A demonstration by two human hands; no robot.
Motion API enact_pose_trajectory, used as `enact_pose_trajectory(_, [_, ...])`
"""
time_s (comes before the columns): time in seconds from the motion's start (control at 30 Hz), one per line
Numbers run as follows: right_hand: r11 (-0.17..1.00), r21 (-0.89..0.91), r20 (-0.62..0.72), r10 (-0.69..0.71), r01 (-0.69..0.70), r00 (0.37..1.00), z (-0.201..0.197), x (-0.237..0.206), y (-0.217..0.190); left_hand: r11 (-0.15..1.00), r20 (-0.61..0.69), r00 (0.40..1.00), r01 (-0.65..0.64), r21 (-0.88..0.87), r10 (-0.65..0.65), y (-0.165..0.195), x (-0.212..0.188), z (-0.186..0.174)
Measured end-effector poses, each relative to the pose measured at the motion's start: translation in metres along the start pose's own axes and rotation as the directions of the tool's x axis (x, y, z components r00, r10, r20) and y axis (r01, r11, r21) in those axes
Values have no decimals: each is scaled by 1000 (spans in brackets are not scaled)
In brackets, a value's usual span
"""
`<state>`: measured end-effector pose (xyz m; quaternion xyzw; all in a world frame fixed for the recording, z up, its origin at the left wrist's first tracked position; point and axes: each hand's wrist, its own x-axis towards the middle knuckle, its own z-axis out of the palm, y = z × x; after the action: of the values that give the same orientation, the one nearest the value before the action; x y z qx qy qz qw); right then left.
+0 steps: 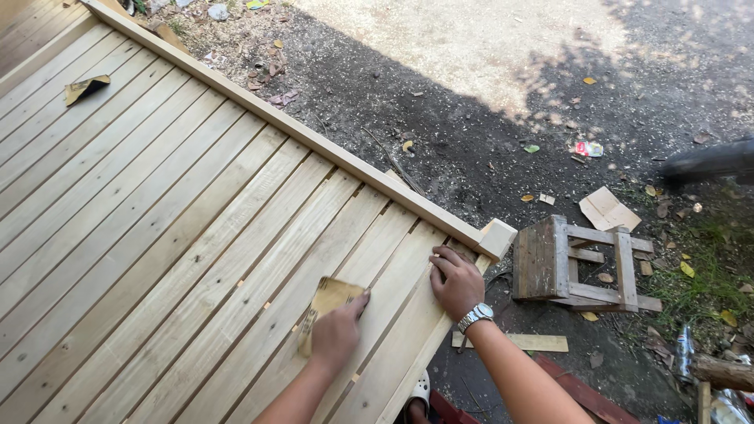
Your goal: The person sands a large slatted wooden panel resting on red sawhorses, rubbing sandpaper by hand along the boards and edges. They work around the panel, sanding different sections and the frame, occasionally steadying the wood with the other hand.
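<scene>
Sandpaper, a folded tan sheet [327,305], is lying on the pale slatted wooden panel [157,235], with the left hand [338,334] pressing it flat, its grip closing on the sheet. Further right, the right hand [458,281], wearing a silver wristwatch [475,316], is resting open-fingered on the panel's edge, near a small weathered wooden stool [577,265] on the ground.

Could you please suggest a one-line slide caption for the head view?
Left hand presses sandpaper onto a slatted wooden panel while the right hand rests near its edge.
</scene>
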<state>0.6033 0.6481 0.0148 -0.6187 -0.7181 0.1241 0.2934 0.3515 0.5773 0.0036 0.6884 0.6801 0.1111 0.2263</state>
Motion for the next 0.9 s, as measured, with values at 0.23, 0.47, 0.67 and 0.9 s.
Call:
enact_pose_trajectory(0.23, [1000, 6, 10, 21, -21, 1000, 1, 1, 1, 987, -73, 990, -116, 113, 125, 22, 64, 34])
enact_pose_trajectory(0.47, [999, -28, 28, 35, -35, 999, 1, -5, -2, 985, -43, 992, -113, 130, 120, 83, 165, 55])
enact_pose_trajectory(0.67, [991, -119, 92, 67, -56, 994, 5, -20, -9, 993, -116, 987, -115, -40, 110, 7, 17, 11])
enact_pose_trajectory(0.9, [952, -290, 256, -20, 97, 966, 36, -109, -77, 996, -93, 992, 86, -2, -86, -107, -206, -45])
